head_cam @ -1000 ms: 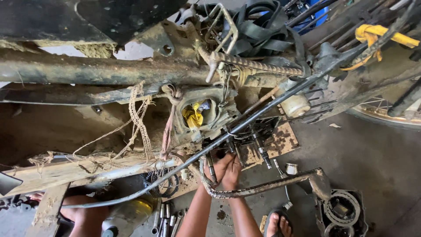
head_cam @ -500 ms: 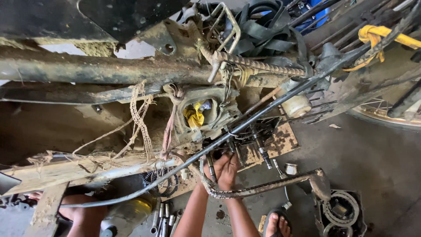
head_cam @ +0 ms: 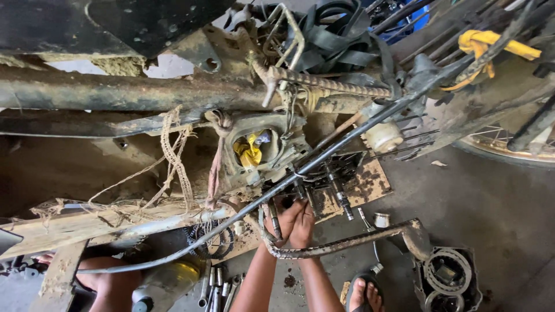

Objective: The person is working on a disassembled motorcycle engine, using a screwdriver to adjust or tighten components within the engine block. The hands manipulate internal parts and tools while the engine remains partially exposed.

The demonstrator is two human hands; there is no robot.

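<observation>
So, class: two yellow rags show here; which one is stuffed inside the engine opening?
The crumpled yellow rag at centre fills the engine opening; the other yellow cloth is tied on the upper-right frame.

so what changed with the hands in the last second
Very little. The left hand and right hand were pressed together under the engine a second ago and are in the same spot now; whether either grips anything cannot be told. The view shifted slightly. The yellow rag in the engine opening, the bent kick lever and the frayed rope stayed put.
</observation>
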